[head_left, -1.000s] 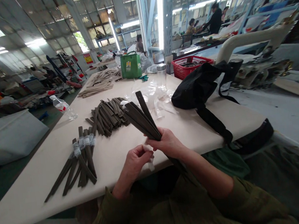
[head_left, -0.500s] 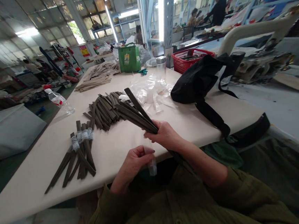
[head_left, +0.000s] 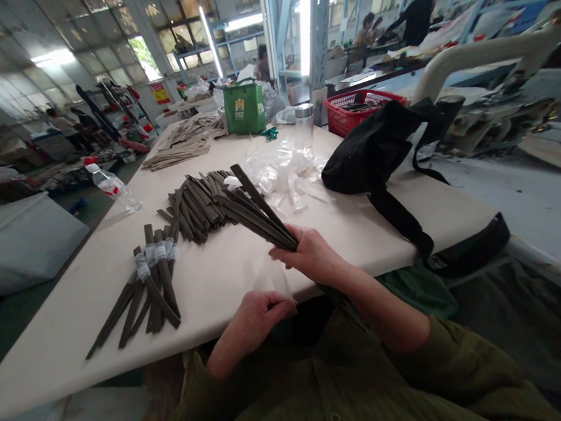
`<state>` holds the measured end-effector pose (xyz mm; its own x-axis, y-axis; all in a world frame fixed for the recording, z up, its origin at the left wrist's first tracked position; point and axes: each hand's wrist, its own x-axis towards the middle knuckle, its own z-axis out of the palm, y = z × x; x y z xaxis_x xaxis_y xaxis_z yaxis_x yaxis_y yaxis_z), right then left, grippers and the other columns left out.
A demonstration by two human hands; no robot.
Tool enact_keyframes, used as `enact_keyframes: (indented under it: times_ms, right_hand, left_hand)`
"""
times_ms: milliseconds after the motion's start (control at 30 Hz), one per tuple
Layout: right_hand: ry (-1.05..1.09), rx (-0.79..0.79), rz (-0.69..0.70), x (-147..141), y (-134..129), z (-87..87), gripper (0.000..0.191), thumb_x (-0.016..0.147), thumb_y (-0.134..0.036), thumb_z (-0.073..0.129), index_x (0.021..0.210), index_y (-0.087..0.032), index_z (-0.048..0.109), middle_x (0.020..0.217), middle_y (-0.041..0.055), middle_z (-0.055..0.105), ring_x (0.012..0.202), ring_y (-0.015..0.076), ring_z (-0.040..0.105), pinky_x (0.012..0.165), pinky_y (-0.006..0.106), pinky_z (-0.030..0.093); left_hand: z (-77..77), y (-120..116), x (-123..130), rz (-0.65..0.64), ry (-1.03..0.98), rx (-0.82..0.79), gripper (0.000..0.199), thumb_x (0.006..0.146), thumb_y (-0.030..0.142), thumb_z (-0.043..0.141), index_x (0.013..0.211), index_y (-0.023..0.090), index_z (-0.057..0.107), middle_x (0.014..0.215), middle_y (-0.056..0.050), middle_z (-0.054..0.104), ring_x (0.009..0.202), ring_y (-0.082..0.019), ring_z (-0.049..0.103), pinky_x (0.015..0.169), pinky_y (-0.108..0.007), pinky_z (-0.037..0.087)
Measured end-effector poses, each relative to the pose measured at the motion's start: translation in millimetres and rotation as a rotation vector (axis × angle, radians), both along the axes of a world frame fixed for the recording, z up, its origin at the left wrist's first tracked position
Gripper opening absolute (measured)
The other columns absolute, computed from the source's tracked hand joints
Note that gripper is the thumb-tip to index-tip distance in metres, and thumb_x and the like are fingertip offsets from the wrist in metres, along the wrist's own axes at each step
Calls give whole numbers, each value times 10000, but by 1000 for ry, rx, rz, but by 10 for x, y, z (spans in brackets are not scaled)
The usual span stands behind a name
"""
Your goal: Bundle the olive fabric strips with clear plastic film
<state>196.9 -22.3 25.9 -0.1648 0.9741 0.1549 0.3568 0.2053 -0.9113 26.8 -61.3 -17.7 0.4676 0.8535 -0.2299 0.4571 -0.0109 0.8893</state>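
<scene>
My right hand [head_left: 311, 253] is wrapped round several dark strips [head_left: 256, 212], which point up and left over the table [head_left: 218, 281]. Below and left of it, at the table's front edge, my left hand [head_left: 256, 317] pinches a thin clear plastic piece [head_left: 273, 278], blurred and see-through. A pile of loose dark strips [head_left: 199, 208] lies beyond the hands. To the left are several strips bound with clear wrap [head_left: 159, 250], fanned out on the table. Crumpled clear plastic [head_left: 281, 171] lies behind the held strips.
A black bag [head_left: 369, 157] with a strap lies at the right, near a red basket [head_left: 350, 109]. Behind stand a green bag [head_left: 245, 109] and a clear jar [head_left: 304, 126]. A plastic bottle [head_left: 114, 189] lies at the left edge. People are in the background.
My left hand has moved slightly down, and its fingers are more curled. The clear plastic piece now shows above the fingers instead of hanging below. My right hand still holds the strips.
</scene>
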Motion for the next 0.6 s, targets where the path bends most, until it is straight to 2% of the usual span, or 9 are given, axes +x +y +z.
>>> enact_keyframes:
  times_ms: [100, 167, 233, 333, 467, 600]
  right_hand:
    - [120, -67, 7, 83, -69, 54, 149, 785, -271, 619, 893, -179, 572, 704, -7, 671, 478, 108, 580, 466, 206, 443]
    - [186, -113, 30, 158, -146, 50, 158, 821, -325, 577, 851, -171, 563, 645, -11, 648, 443, 101, 551, 449, 208, 419]
    - [224, -183, 76, 233, -233, -3, 215, 835, -379, 554, 791, -169, 568, 547, -28, 591, 417, 101, 511, 429, 211, 382]
    - [252, -293, 115, 311, -357, -156, 244, 791, -403, 602, 721, -172, 567, 470, -41, 539, 404, 105, 478, 425, 218, 350]
    - [314, -356, 64, 315, -478, -360, 247, 722, -392, 665, 691, -175, 552, 468, -39, 536, 412, 107, 474, 440, 226, 353]
    - [359, -390, 84, 254, -527, -460, 238, 696, -366, 683, 701, -170, 548, 557, -24, 576, 403, 90, 469, 419, 219, 334]
  left_hand:
    - [17, 82, -55, 200, -244, -121, 337, 777, 449, 618, 833, 141, 744, 784, -71, 736, 716, -196, 655, 693, -295, 490]
    - [40, 181, -125, 344, -464, -198, 368, 750, 457, 658, 881, 122, 733, 830, -106, 741, 699, -193, 672, 675, -293, 508]
    - [77, 292, -195, 458, -656, -236, 375, 691, 449, 727, 854, 112, 723, 795, -108, 736, 662, -178, 672, 649, -277, 516]
    - [139, 432, -251, 607, -836, -250, 357, 610, 417, 807, 769, 117, 698, 685, -61, 706, 608, -140, 651, 615, -244, 519]
    - [186, 531, -206, 661, -981, -165, 327, 621, 395, 819, 643, 137, 619, 613, 21, 628, 581, -81, 607, 606, -196, 510]
    - [184, 569, -133, 681, -1006, -131, 346, 623, 428, 812, 662, 141, 624, 663, 18, 647, 625, -85, 622, 631, -198, 512]
